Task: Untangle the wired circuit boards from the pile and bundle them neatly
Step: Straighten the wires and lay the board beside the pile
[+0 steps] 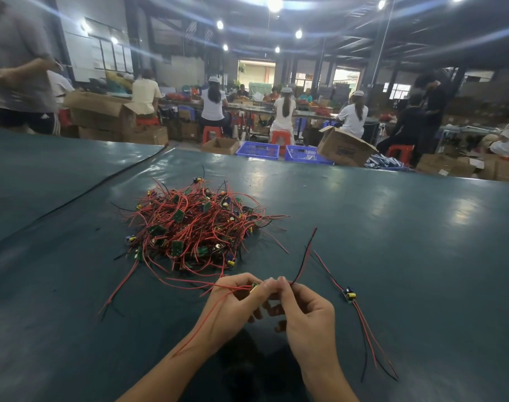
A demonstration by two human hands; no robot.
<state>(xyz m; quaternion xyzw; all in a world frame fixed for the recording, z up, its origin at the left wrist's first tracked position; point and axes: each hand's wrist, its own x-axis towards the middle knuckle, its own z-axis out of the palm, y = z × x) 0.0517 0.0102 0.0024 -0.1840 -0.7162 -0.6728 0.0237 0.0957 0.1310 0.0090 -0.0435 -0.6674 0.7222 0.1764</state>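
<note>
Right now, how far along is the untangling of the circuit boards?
Barely started. One freed board lies apart on the table. The left hand and right hand hold a second board and its wires. The big pile is tangled, and no bundle shows yet.

The left hand (233,306) and right hand (307,317) cover most of the circuit board (254,286). The pile (195,224) hides its own inner layers.
</note>
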